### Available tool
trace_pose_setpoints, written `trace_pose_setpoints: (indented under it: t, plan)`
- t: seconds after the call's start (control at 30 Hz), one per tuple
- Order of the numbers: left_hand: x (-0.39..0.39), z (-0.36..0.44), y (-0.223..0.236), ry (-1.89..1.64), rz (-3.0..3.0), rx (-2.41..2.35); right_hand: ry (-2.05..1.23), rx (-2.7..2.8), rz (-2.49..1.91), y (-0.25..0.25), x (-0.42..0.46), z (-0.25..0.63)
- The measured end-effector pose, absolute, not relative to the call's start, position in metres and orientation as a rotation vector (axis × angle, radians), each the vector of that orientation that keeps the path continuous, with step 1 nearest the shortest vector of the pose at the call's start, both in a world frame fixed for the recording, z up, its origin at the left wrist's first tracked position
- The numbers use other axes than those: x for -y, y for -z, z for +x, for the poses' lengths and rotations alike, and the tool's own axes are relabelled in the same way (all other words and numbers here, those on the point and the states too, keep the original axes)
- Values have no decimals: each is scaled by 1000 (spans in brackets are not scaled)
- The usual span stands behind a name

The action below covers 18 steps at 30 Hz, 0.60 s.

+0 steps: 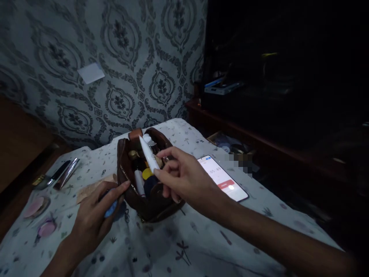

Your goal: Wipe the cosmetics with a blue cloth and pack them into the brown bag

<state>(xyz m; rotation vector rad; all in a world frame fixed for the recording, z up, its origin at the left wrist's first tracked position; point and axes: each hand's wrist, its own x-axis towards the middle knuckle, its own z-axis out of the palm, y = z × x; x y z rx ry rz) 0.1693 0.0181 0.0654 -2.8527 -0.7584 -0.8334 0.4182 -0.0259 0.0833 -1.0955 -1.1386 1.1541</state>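
My right hand (178,173) pinches a slim white tube (148,154) between thumb and fingers, tilted above an open brown bag (125,159). Inside the bag are a yellow-capped container (147,174), a white tube (139,182), a small gold-topped bottle (134,155) and a clear bottle with a white top (147,137). My left hand (93,209) is curled at the bag's left side, one fingertip against its zippered rim. Part of a blue object (111,209) shows between its fingers and thumb; its kind cannot be made out.
A lit phone (227,184) lies right of the bag on the patterned bedsheet (184,238). Farther left are slim tubes (67,173), a beige packet (92,187), a round pink compact (36,207) and a pink piece (46,229). A dark wooden cabinet (230,127) borders the right.
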Motion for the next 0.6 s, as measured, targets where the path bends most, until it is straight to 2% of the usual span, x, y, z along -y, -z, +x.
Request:
trace_pose_setpoints:
  t: [0.2, 0.43, 0.6]
  plan:
    - [-19, 169, -61, 859, -2820, 733, -959, 1501, -1306, -98, -14, 405]
    - [-20, 169, -60, 906, -2816, 702, -1192, 1548, -1564, -92, -53, 371]
    - [-21, 168, -60, 929, -2802, 688, -1130, 1479, -1651, -77, -73, 348]
